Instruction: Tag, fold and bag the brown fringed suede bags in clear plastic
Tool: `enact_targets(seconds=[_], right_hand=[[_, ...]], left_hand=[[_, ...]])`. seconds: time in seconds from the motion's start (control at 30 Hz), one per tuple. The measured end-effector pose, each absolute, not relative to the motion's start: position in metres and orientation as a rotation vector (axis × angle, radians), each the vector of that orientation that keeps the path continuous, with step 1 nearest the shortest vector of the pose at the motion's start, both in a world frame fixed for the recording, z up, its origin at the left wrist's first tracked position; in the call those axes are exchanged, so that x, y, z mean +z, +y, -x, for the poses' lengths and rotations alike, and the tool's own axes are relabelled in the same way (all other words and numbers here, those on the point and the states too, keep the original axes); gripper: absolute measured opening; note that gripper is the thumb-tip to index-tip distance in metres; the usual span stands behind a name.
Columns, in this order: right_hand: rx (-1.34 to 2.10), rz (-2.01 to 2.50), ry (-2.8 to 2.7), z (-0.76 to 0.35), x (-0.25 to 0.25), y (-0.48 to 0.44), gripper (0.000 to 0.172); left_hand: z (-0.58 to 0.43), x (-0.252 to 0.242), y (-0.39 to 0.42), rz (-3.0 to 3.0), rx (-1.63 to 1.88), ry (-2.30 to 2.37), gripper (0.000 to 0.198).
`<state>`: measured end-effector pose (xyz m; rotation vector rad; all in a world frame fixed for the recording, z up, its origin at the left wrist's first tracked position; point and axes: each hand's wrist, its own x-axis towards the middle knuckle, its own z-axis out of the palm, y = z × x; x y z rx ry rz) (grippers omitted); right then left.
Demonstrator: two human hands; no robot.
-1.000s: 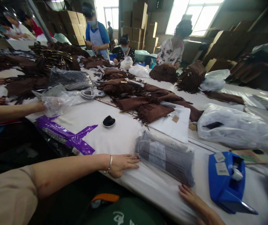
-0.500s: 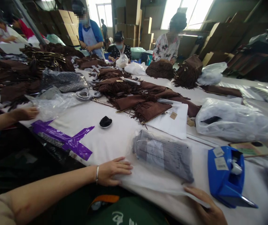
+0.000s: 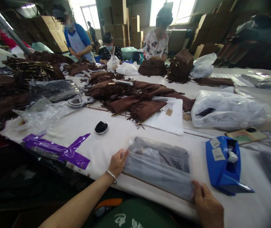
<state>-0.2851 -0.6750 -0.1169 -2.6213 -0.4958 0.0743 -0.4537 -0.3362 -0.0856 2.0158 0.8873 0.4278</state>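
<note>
A clear plastic bag with a grey folded item inside (image 3: 159, 166) lies on the white table (image 3: 116, 139) right in front of me. My left hand (image 3: 117, 163), a bangle on its wrist, grips the bag's left edge with the fingers curled round it. At the bag's near right corner my right hand (image 3: 207, 207) pinches the plastic flap, which is folded over the grey item.
A blue tape dispenser (image 3: 223, 166) stands just right of the bag. Purple tape strips (image 3: 57, 150) lie at the left edge, with a small black dish (image 3: 101, 127) behind them. Brown fringed bags (image 3: 135, 98) and a white plastic bag (image 3: 225, 109) fill the middle. Several people work at the far side.
My hands went from lying flat beside the bag to gripping its two ends. The plastic flap that lay toward me now lies folded over the grey item.
</note>
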Motion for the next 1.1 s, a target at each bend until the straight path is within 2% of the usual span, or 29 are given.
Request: enact_targets(seconds=[0.17, 0.37, 0.43, 0.5, 0.57, 0.63, 0.77, 0.9, 0.97, 1.1], right_hand=[[0.029, 2.661, -0.530, 0.279, -0.117, -0.672, 0.040], [-0.273, 2.826, -0.893, 0.279, -0.120, -0.669, 0.047], [-0.360, 2.871, -1.071, 0.279, -0.119, -0.669, 0.048], [-0.422, 2.922, -1.159, 0.279, -0.118, -0.669, 0.047], [-0.440, 2.956, -1.156, 0.279, -0.117, -0.669, 0.046], [-0.408, 2.949, -1.128, 0.279, -0.118, -0.669, 0.047], [-0.157, 2.739, -0.962, 0.274, -0.119, -0.669, 0.046], [0.141, 2.498, -0.502, 0.263, -0.118, -0.683, 0.036], [0.243, 2.313, -0.166, 0.256, -0.115, -0.701, 0.036], [0.024, 2.087, 0.210, 0.237, -0.099, -0.741, 0.053]], left_hand=[[0.465, -0.072, -0.328, -1.852, 0.217, 0.636, 0.049], [0.472, -0.078, -0.335, -2.248, 0.269, 0.886, 0.043], [0.468, -0.072, -0.331, -2.425, 0.265, 0.912, 0.031], [0.459, -0.058, -0.328, -2.579, 0.395, 0.818, 0.020], [0.444, -0.042, -0.334, -2.671, 0.591, 0.590, 0.025], [0.425, -0.031, -0.350, -2.696, 0.643, 0.325, 0.026], [0.389, -0.043, -0.382, -2.605, 0.472, 0.127, 0.014], [0.377, -0.065, -0.386, -2.463, 0.510, 0.231, 0.016], [0.378, -0.069, -0.382, -2.427, 0.537, 0.225, 0.017], [0.381, -0.074, -0.376, -2.384, 0.559, 0.205, 0.016]])
